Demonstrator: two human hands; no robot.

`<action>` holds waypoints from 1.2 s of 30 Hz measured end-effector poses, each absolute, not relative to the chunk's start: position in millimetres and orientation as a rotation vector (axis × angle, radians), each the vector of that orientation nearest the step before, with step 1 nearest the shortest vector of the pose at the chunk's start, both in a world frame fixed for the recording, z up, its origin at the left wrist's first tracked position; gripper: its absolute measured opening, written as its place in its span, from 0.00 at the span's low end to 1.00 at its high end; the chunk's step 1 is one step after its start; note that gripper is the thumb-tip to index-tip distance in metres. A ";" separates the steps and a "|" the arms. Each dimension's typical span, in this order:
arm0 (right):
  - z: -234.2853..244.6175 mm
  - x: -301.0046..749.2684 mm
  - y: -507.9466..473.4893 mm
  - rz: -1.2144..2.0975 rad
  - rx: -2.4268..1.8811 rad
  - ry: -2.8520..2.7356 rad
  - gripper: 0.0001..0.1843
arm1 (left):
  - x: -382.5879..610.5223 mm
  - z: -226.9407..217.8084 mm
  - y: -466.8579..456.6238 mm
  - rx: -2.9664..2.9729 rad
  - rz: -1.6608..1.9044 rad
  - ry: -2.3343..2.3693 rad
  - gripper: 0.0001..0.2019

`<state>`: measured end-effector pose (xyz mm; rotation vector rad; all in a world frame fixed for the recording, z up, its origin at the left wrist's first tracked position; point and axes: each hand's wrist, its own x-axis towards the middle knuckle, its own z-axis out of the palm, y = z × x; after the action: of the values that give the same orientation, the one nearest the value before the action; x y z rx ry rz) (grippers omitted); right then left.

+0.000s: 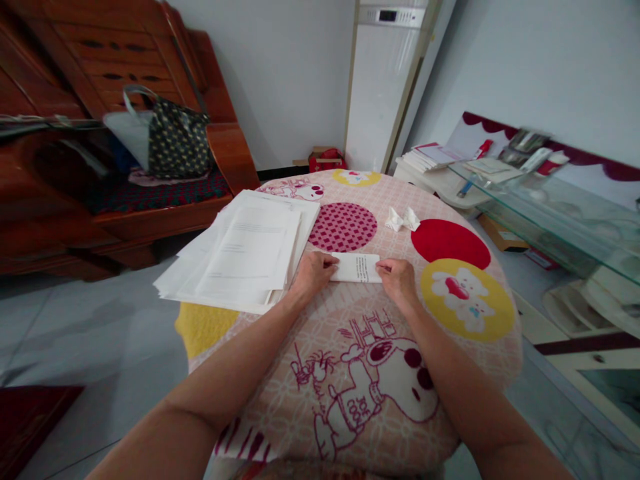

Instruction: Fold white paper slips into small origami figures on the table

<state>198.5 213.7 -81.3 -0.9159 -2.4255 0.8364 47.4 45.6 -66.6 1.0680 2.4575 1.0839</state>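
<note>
A small folded strip of printed white paper (359, 267) lies on the pink cartoon-printed cloth of a round table (350, 373). My left hand (313, 273) pinches its left end with curled fingers. At the strip's right end, my right hand (397, 280) presses down with fingers closed on the paper. A stack of white printed sheets (240, 257) lies just left of my left hand. A small folded white paper shape (403, 219) sits farther back on the cloth.
A wooden bench (125, 167) with a dark patterned bag (175, 140) stands at the left. A tall white air conditioner (383, 87) is at the back. A glass shelf (550, 213) with books and clutter runs along the right. The floor is grey tile.
</note>
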 end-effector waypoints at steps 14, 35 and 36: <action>-86.2 197.1 216.5 0.854 -0.912 -2.384 0.12 | 47.2 -68.3 47.4 1.003 1.146 2.448 0.14; -80.8 196.3 217.0 0.933 -0.928 -2.334 0.10 | 43.5 -72.5 47.5 1.048 1.117 2.470 0.16; -79.9 196.8 217.2 1.003 -0.960 -2.293 0.11 | 43.4 -72.7 47.1 1.062 1.135 2.472 0.18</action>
<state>196.8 217.2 -79.9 -0.9601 -2.2931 1.0033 43.4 47.1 -72.7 1.0622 2.4722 1.1350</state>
